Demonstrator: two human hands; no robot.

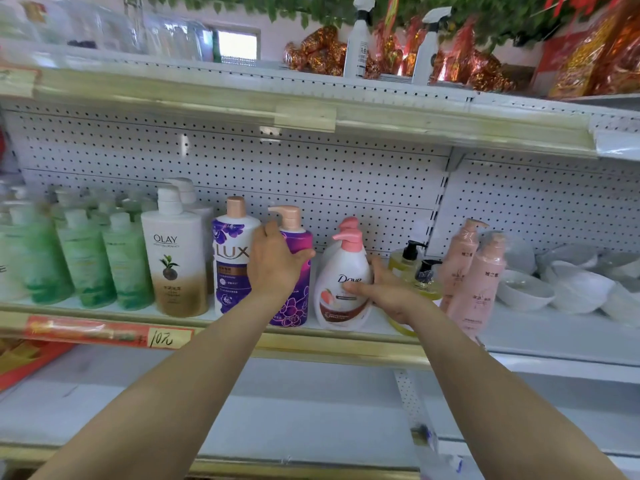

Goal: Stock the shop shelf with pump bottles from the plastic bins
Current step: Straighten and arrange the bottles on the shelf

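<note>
Purple flower-printed plastic pump bottle (298, 306) stands upright near the front edge of the shelf (346, 345) with the left hand (277, 266) curled round its shoulder, while just beside it the right hand (386, 294) clasps the upright white pink-pumped bottle (341, 268), each hand nearest its own bottle.

Shelf (540, 330), white, gold front edge. Left of left hand (277, 263): green bottles (86, 261), tan bottle (176, 261). In the hands, standing: purple bottle (299, 296), white bottle (341, 292). Right of right hand (389, 292): yellow bottles (398, 263), pink bottles (474, 289), bowls (575, 289).
</note>
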